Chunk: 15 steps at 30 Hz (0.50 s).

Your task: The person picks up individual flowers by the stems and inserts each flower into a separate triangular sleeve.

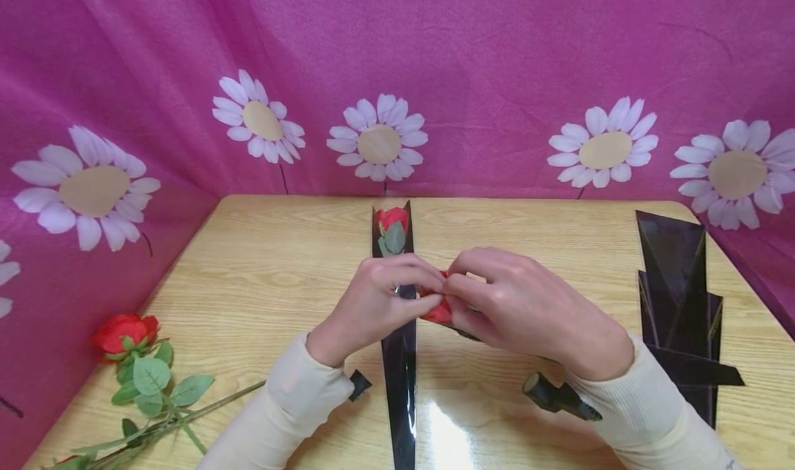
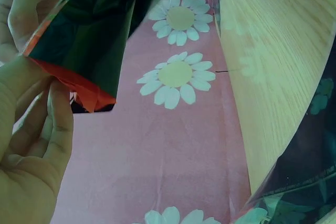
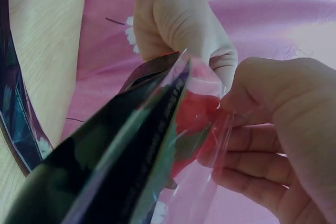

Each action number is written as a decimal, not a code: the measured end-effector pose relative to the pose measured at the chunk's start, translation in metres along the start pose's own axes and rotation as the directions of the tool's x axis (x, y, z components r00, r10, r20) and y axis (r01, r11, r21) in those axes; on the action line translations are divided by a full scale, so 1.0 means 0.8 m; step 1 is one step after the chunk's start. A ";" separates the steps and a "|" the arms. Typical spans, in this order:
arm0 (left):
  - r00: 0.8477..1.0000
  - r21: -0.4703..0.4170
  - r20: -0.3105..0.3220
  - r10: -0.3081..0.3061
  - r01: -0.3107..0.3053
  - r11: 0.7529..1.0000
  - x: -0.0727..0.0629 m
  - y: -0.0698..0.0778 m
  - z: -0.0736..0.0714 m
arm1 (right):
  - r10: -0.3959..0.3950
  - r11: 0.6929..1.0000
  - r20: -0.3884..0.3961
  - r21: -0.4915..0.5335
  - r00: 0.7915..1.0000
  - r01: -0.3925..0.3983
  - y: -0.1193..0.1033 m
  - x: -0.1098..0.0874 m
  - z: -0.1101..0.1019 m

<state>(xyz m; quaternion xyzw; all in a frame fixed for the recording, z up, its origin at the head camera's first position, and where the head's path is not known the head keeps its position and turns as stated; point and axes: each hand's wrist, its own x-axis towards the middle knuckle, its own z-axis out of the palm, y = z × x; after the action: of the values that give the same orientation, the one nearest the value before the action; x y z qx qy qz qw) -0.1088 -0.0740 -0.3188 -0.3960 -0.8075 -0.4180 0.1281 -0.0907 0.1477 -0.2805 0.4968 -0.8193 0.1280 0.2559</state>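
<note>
A red rose (image 1: 438, 311) sits inside a black and clear flower sleeve (image 3: 152, 129) held up above the table. My left hand (image 1: 373, 304) pinches the sleeve's open end beside the red petals (image 2: 86, 94). At the same end, my right hand (image 1: 528, 311) grips the clear film edge (image 3: 223, 140) between thumb and fingers. The fingertips of both hands meet there, partly hiding the rose. Beneath my left hand, another sleeved rose (image 1: 393, 221) lies lengthwise on the table, its black sleeve (image 1: 399, 373) narrowing toward me.
Loose red roses (image 1: 127, 335) with green leaves and long stems lie at the left of the wooden table (image 1: 292, 256). Several black sleeves (image 1: 673, 284) are stacked at the right. A pink cloth (image 1: 484, 56) with white daisies hangs behind the table.
</note>
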 end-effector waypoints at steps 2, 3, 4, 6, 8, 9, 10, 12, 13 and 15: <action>1.000 0.008 -0.014 -0.009 0.009 1.000 0.000 0.001 0.001 | -0.016 1.000 -0.020 0.008 1.000 0.016 0.001 0.000 0.000; 1.000 0.009 -0.018 -0.014 0.014 1.000 0.000 0.002 0.002 | -0.025 1.000 -0.032 0.013 0.999 0.025 0.002 0.000 0.001; 1.000 0.011 -0.021 -0.019 0.020 1.000 -0.001 0.003 0.002 | -0.031 0.999 -0.041 0.014 0.999 0.032 0.002 0.000 0.001; 0.999 0.014 -0.024 -0.033 0.033 0.999 -0.001 0.005 0.002 | -0.045 0.999 -0.060 0.019 0.997 0.046 0.003 0.001 0.001; 0.998 0.004 -0.028 -0.048 0.049 0.999 -0.001 0.006 0.002 | -0.050 0.998 -0.070 0.022 0.996 0.052 0.003 0.000 0.001; 0.998 -0.004 -0.029 -0.055 0.055 0.998 -0.001 0.007 0.002 | -0.049 0.998 -0.071 0.022 0.996 0.051 0.003 0.000 0.001; 0.998 -0.015 -0.030 -0.062 0.061 0.998 -0.001 0.007 0.001 | -0.048 0.999 -0.069 0.020 0.996 0.049 0.003 0.000 0.001; 0.997 -0.040 -0.031 -0.072 0.070 0.997 -0.001 0.008 0.000 | -0.047 0.999 -0.066 0.021 0.997 0.048 0.004 0.000 0.001; 0.997 -0.057 -0.029 -0.077 0.075 0.996 -0.001 0.009 0.000 | -0.045 0.999 -0.064 0.020 0.997 0.047 0.004 -0.001 0.001; 0.996 -0.083 -0.017 -0.088 0.086 0.993 0.000 0.009 -0.001 | -0.043 0.999 -0.064 0.020 0.997 0.045 0.004 -0.001 0.001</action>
<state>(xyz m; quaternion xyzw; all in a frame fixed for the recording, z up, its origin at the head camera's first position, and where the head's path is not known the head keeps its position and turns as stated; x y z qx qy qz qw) -0.1031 -0.0723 -0.3141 -0.3609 -0.8048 -0.4601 0.1019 -0.0934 0.1491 -0.2817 0.5133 -0.7982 0.1469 0.2790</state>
